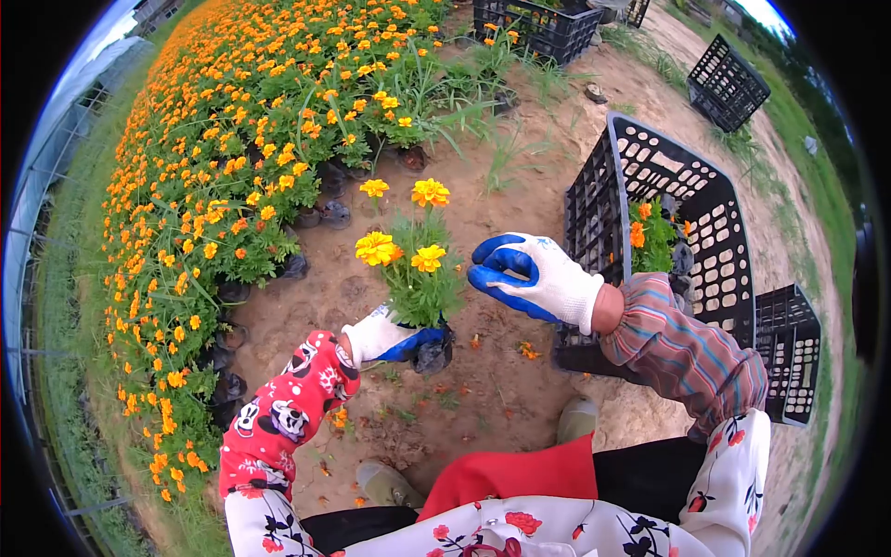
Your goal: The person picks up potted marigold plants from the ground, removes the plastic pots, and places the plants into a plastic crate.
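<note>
In the head view, my left hand, in a white and blue glove, is closed around the black grow bag of a marigold plant. The plant stands upright, with several yellow-orange blooms above feathery green leaves. To the right of it, my right hand, gloved the same way, hangs in the air with curved fingers and a gap between thumb and fingers. Nothing shows in that hand. Beside its wrist stands a black plastic crate with another marigold plant inside; my right forearm hides part of the crate.
A dense bed of potted marigolds fills the left side. More black crates stand at the back, far right and lower right. Fallen petals lie on the bare soil near my boots.
</note>
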Demonstrator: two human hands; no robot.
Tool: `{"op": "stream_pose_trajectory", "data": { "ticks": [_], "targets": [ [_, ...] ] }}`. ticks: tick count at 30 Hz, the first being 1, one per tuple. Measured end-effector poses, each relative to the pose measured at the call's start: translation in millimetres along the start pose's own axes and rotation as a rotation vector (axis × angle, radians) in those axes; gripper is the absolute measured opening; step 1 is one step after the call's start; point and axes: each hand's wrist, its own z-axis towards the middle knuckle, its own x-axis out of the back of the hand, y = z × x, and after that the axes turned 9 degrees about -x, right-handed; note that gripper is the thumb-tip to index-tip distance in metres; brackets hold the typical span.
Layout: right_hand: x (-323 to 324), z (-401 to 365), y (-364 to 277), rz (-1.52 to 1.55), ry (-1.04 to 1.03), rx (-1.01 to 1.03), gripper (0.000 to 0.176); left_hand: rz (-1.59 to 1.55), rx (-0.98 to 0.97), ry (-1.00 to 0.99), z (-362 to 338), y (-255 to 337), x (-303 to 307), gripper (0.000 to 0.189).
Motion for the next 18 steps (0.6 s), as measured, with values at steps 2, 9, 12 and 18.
{"op": "stream_pose_trajectory", "data": {
  "ticks": [2, 9, 12, 18],
  "targets": [
    [0.1, 0.5, -12.7, -0.028, -0.007, 0.075, 0.034, 0.072, -0.082, 0.025, 10.5, 18.4, -2.2, 0.033],
    [-5.5, 7.4, -16.2, -0.103, -0.194, -0.109, 0.028, -0.043, -0.006, -0.023, 16.4, 9.5, -13.9, 0.039],
    [4.3, 7.9, -7.4, 0.531, -0.096, -0.183, 0.025, 0.121, 0.014, 0.085, 11.4, 2.2, -6.7, 0.036],
    [-12.3, 7.5, 7.5, -0.149, 0.116, 0.084, 0.072, -0.925, 0.348, 0.618, 25.4, 7.1, 1.9, 0.032]
  ]
}}
